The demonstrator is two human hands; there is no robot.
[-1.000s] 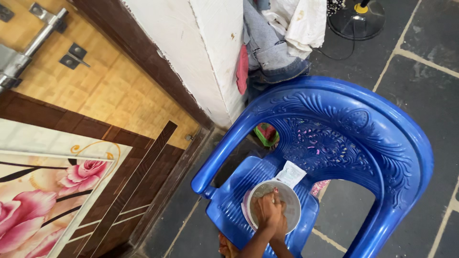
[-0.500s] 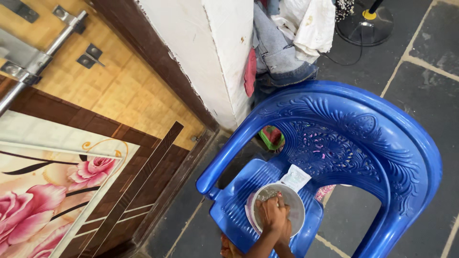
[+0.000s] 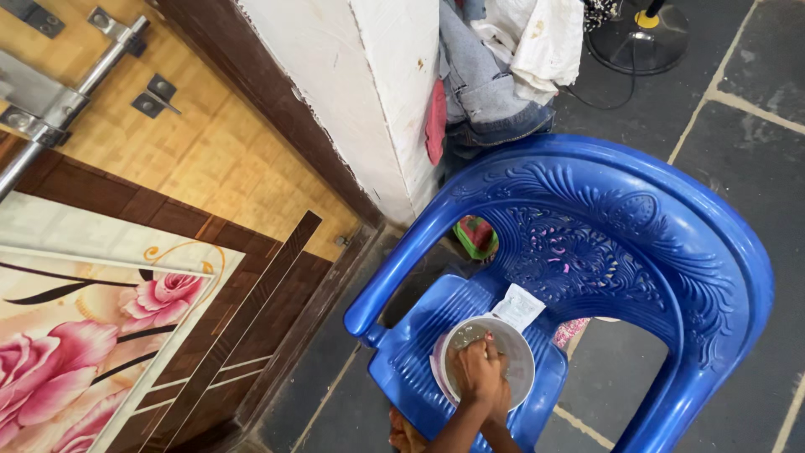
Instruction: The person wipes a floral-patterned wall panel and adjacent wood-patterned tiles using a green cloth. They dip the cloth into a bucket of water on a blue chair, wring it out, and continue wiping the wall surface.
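A round white bowl [image 3: 525, 346] holding a greyish-brown mix stands on the seat of a blue plastic armchair [image 3: 637, 210]. Both my hands are down inside the bowl, pressed close together. My left hand [image 3: 470, 369] lies over the middle of the bowl with its fingers curled. My right hand [image 3: 501, 396] sits just beside it at the bowl's near edge. What the fingers hold is hidden. A small white packet [image 3: 518, 306] lies on the seat right behind the bowl.
A white pillar [image 3: 360, 84] rises behind the chair, with jeans and pale cloth [image 3: 503, 75] piled beside it. A fan base [image 3: 637, 33] stands on the dark stone floor. A wooden door [image 3: 168, 168] with a floral panel [image 3: 84, 335] fills the left. A red-green item [image 3: 475, 236] lies under the chair.
My hands have stayed in the bowl, shifting only slightly. The view has drifted a little.
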